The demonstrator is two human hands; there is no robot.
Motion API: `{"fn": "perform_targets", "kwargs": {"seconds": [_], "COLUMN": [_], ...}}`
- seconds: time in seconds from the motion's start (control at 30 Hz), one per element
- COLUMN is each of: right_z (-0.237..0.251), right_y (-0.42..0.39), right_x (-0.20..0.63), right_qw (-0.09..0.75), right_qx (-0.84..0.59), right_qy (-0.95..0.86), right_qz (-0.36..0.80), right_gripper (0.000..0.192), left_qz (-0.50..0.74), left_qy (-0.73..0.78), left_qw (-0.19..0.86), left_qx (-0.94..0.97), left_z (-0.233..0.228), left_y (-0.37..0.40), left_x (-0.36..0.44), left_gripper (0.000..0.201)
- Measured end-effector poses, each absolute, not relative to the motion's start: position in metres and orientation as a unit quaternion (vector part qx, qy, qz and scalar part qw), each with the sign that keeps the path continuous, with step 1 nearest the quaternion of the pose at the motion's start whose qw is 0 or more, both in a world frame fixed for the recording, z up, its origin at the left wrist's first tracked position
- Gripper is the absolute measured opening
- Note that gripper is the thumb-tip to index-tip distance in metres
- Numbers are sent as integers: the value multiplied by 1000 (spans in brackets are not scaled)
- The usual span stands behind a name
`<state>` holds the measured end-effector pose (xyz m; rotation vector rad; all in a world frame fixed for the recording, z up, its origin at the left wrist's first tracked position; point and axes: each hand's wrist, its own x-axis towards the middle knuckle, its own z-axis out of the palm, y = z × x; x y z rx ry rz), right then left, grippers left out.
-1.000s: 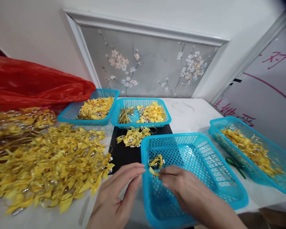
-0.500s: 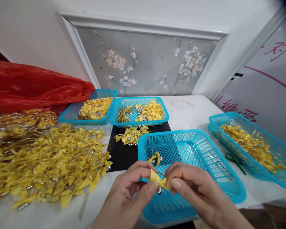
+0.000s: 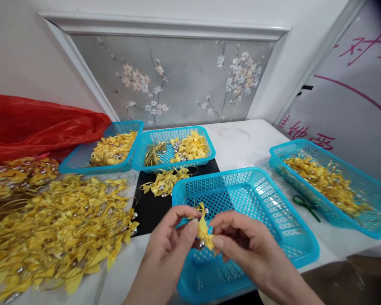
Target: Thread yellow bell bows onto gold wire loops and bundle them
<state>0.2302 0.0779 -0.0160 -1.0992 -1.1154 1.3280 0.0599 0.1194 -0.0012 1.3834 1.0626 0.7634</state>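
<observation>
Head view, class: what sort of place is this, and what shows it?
Probably a small craft workspace: a white table bears a large heap of yellow ribbon ornaments, and several blue plastic baskets hold more.

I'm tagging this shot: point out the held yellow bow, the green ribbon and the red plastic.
Yellow bow (image 3: 203, 230), head view: middle of its ribbon.
Green ribbon (image 3: 308, 207), head view: where loop meets tails.
Red plastic (image 3: 34, 127), head view: its crumpled middle.
</observation>
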Motion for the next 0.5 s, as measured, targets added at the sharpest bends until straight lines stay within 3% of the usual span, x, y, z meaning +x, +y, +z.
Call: {"fn": "perform_targets", "kwargs": {"seconds": [0.1, 0.2, 0.27, 0.5], "right_z": [-19, -20, -21, -19], "right_y": [80, 81, 81, 76], "right_x": [223, 214, 207, 199], "right_qw": [595, 636, 646, 613], "right_qx": [-438, -426, -429, -492], "right_qy": [-400, -378, -374, -458], "right_qz": [543, 521, 508, 416], "right_gripper": [10, 10, 10, 12], "left_qz": [424, 404, 370, 342], "left_qy": [459, 441, 447, 446], "left_qw": [515, 526, 553, 618], "left_qx": [587, 604, 598, 549], "left_z": [-4, -7, -7, -5], "left_y": [118, 117, 116, 117], "left_x": [62, 63, 64, 58], "left_gripper": [23, 12, 6, 22]}}
